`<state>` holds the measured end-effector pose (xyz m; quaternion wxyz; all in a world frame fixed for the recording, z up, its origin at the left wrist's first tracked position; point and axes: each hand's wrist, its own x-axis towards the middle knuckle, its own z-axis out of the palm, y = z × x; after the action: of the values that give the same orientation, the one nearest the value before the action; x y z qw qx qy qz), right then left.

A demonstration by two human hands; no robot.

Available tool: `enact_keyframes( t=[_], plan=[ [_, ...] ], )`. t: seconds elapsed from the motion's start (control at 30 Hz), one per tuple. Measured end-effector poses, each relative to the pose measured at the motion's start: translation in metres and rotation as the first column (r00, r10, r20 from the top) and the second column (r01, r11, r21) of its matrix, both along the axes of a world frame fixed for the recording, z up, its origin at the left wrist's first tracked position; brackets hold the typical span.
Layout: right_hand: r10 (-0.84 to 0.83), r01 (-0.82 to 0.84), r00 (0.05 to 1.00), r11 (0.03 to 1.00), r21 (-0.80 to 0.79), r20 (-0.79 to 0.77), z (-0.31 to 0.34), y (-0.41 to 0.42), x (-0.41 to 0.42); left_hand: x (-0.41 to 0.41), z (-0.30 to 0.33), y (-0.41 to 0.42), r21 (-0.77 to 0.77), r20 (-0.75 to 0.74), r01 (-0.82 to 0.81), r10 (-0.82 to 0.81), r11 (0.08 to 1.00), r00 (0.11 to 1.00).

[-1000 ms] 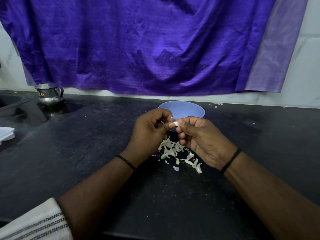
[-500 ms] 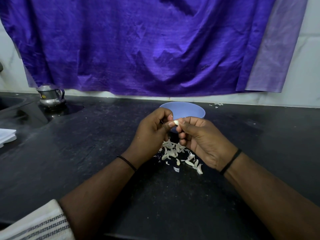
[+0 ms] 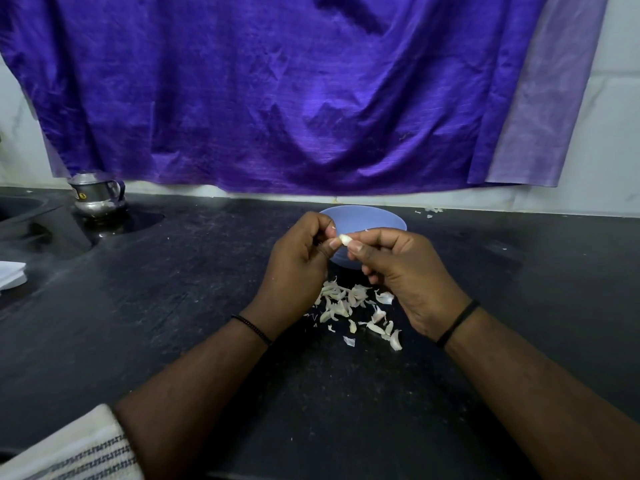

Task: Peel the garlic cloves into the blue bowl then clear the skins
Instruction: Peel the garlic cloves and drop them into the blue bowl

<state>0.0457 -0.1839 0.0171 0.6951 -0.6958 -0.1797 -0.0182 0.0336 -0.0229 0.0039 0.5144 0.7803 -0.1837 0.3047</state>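
Observation:
A small white garlic clove [image 3: 345,239] is held just in front of the blue bowl [image 3: 367,218], which stands on the black counter [image 3: 173,306] near the wall. My right hand [image 3: 403,278] pinches the clove between thumb and forefinger. My left hand [image 3: 298,268] is curled beside it, its thumb tip touching the clove's end. A pile of pale garlic skins [image 3: 353,306] lies on the counter below both hands. The inside of the bowl is hidden from here.
A steel jug [image 3: 95,199] stands at the back left beside a sunken sink [image 3: 20,213]. A white folded cloth [image 3: 12,275] lies at the left edge. A purple curtain [image 3: 277,91] hangs over the wall. A few skin scraps [image 3: 431,211] lie behind the bowl.
Both hands stay together in front of the bowl, working the clove. My left hand's fingers have shifted slightly on it; the skin pile looks unchanged.

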Motion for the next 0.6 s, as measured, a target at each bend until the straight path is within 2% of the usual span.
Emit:
enact_keyframes(
  t=[0.23, 0.4, 0.53, 0.6],
  plan=[
    [-0.101, 0.098, 0.988, 0.995, 0.035, 0.120, 0.0001, 0.0035, -0.0011, 0.0016, -0.0024, -0.0013, 0.004, 0.008, -0.011, 0.011, 1.000, 1.000],
    [-0.232, 0.230, 0.957, 0.973, 0.033, 0.176, 0.0011, 0.0003, 0.0012, 0.0010, -0.0028, -0.0006, 0.005, -0.007, -0.011, 0.011, 1.000, 1.000],
    [-0.221, 0.218, 0.970, 0.975, 0.041, 0.099, 0.0006, -0.0014, 0.0019, 0.0005, -0.0028, -0.0012, -0.005, -0.012, -0.028, 0.028, 1.000, 1.000],
    [-0.191, 0.190, 0.981, 0.981, 0.044, 0.022, -0.0002, -0.0021, 0.0030, -0.0003, -0.0031, -0.0010, 0.039, 0.002, -0.036, 0.036, 0.999, 0.999]
  ],
)
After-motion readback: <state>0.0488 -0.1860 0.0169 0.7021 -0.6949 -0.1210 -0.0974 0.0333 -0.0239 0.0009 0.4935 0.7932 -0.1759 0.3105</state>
